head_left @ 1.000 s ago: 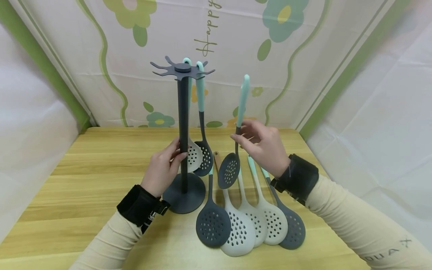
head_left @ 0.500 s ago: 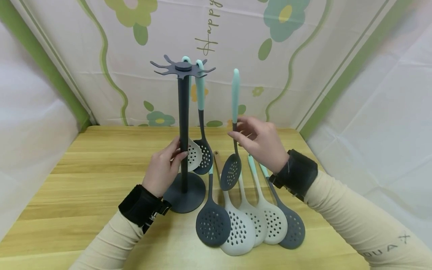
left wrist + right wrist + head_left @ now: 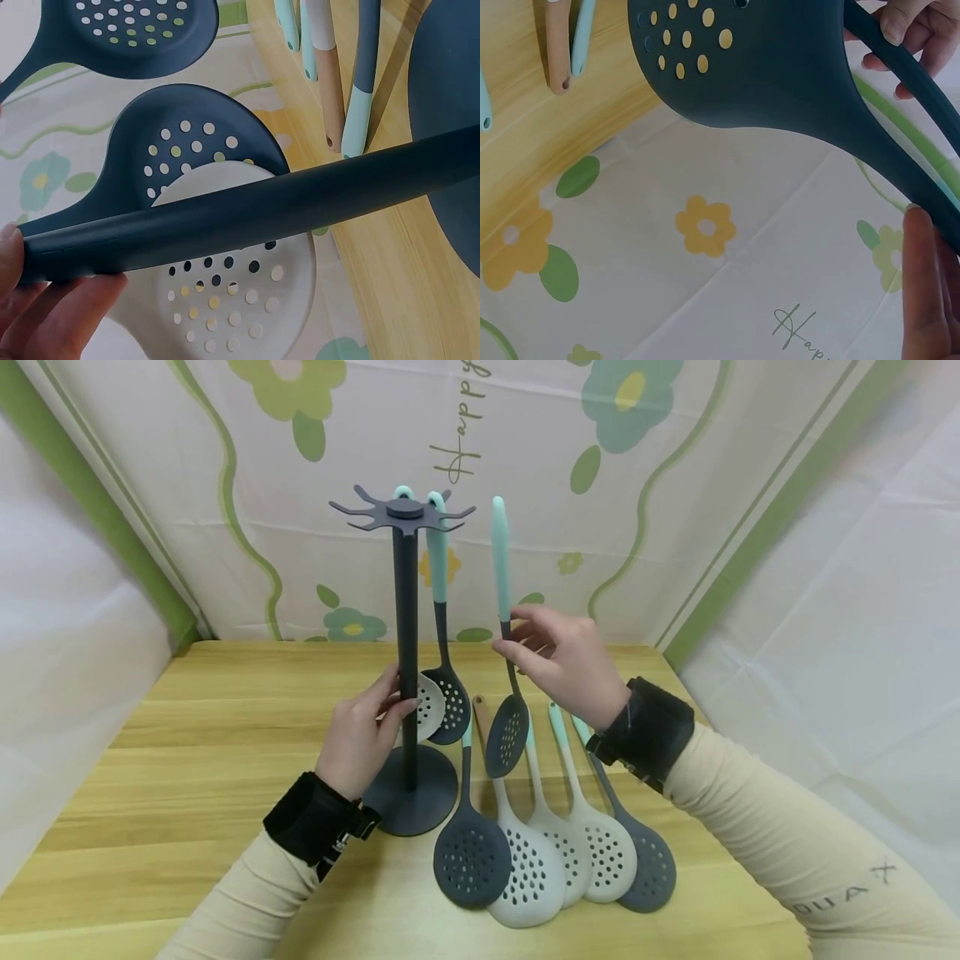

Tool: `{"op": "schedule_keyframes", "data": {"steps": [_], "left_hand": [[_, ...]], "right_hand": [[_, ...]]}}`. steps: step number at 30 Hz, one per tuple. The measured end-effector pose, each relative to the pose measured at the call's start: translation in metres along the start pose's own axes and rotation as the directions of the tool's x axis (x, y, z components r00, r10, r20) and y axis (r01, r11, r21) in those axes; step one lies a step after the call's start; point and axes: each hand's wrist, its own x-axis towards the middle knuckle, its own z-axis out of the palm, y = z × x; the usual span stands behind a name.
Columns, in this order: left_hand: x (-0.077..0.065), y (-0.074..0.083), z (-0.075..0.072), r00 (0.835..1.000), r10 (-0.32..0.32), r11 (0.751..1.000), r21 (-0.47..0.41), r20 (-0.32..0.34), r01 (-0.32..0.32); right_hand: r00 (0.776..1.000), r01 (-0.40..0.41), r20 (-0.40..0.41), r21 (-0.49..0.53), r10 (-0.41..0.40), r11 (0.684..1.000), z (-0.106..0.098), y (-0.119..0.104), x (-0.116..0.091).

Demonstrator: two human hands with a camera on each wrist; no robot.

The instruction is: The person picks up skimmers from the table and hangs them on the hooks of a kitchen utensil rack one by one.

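Now the left hand grips a pole while, higher, the right hand pinches a skimmer.

Matt plastic stand, held skimmer, smooth plastic; wood-grain tabletop, creased cloth backdrop

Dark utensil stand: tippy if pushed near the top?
The stand could well tip: its post is tall and thin, and two utensils hang on its far side. The flat, round base likely resists small nudges. The left hand gripping the post should steady it.
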Motion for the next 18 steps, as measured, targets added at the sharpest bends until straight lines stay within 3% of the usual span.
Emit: {"op": "schedule_keyframes", "data": {"steps": [18], "left_hand": [[0.0, 0.001, -0.001, 1.0, -0.006, 1.0, -0.001, -0.012, 0.006]], "right_hand": [[1.0, 0.006, 0.007, 0.026, -0.006, 1.0, 0.001, -0.003, 0.013]]}}
